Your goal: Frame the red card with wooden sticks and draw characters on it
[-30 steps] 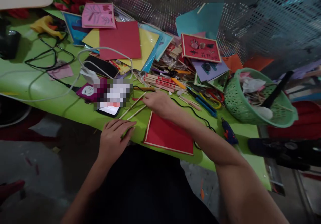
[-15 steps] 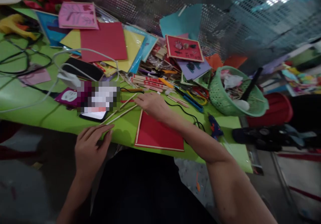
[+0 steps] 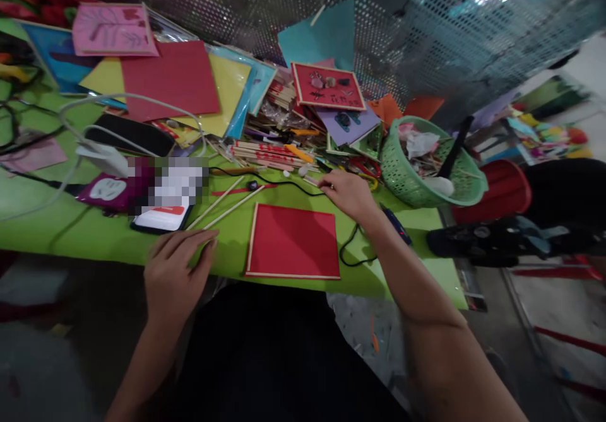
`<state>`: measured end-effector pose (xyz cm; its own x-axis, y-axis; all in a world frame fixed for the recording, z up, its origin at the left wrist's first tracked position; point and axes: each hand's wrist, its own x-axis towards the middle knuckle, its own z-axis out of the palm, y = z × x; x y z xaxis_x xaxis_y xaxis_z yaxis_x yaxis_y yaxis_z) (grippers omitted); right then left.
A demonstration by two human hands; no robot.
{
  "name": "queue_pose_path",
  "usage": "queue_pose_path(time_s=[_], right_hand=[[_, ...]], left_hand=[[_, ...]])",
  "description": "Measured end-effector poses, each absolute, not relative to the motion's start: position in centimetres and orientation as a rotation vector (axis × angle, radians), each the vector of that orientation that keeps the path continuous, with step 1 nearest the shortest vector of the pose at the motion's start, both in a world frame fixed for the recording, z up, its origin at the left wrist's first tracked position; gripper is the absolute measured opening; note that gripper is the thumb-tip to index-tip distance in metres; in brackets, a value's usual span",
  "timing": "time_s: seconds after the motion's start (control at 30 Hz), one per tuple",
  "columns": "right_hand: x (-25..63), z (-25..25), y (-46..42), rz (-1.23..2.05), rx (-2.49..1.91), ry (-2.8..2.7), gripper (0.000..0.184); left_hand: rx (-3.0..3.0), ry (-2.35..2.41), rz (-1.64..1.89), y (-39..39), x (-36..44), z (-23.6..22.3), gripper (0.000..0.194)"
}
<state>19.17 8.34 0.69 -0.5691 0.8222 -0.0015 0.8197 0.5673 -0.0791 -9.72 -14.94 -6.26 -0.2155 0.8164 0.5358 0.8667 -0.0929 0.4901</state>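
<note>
Two thin sticks lie just past the left grip, which is loosely apart; can't tell if right grip is closed tbh.

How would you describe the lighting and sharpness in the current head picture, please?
Head view: a bright patch glares at the perforated screen's top right; below the table, the left side is dim.
Head view: the red framed card shows clear edges; pixelation covers part of the phone.
</note>
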Motion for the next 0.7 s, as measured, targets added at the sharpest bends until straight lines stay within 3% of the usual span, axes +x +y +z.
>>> queue_pose_path(time_s=[0.23,0.7], right_hand=[[16.8,1.2,7.2,0.226,-1.107,-2.716,0.019],[16.6,1.4,4.3,0.456,-0.895,-2.57,0.015]], left_hand=[[-1.912,-2.156,-0.662,-12.1,-11.2,-5.5,0.016],[-1.959,-2.296,-0.756,-10.3,-10.6,-5.4,0.014]])
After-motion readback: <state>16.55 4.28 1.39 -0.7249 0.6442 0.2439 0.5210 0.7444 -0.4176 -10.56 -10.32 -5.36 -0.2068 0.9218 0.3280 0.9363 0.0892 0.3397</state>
